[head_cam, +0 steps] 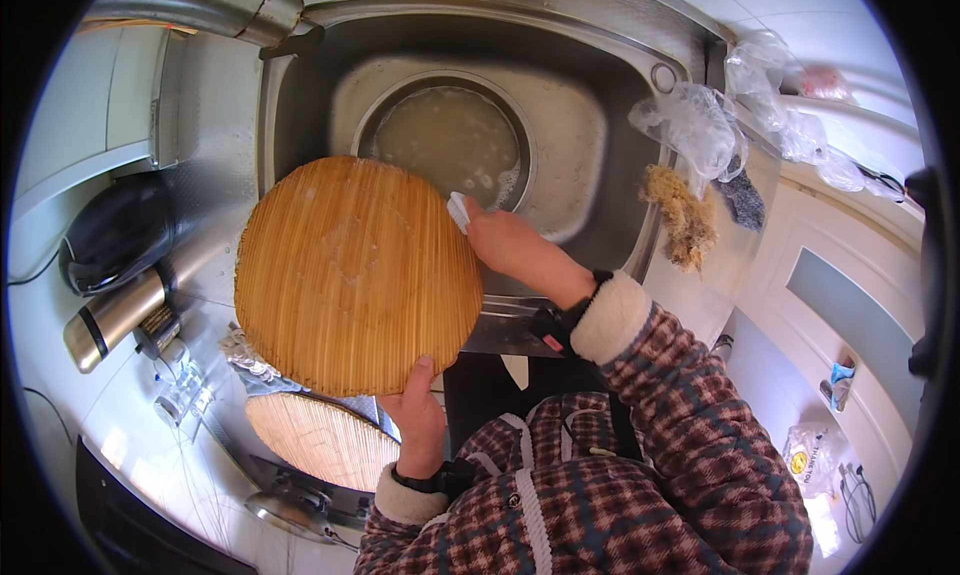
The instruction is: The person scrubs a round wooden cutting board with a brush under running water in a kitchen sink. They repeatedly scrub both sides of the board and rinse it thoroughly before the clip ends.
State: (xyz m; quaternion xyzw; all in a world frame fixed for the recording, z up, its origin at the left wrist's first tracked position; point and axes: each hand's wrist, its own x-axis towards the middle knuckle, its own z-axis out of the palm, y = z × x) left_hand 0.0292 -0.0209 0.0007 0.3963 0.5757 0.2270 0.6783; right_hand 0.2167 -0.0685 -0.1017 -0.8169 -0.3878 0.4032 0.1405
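A round mat of thin wooden or bamboo slats (pixel 360 275) is tilted over the near left part of a steel sink (pixel 570 147). My left hand (pixel 417 425) grips its bottom edge, the thumb on top and the fingers hidden beneath. At the mat's right edge, my right hand (pixel 502 237) is closed on a white brush or scrubber (pixel 458 212), only part of which shows. Just beyond the mat, a round metal basin (pixel 450 136) in the sink holds cloudy water with some foam along its side.
A tan fibrous scrubber (pixel 684 219), a dark grey cloth (pixel 742 200) and clear plastic bags (pixel 694 132) lie right of the sink. Leftward are a black appliance (pixel 120 234) and a gold-coloured flask (pixel 116 321). A second slatted mat (pixel 319 440) lies below left, near a metal pan (pixel 289 513).
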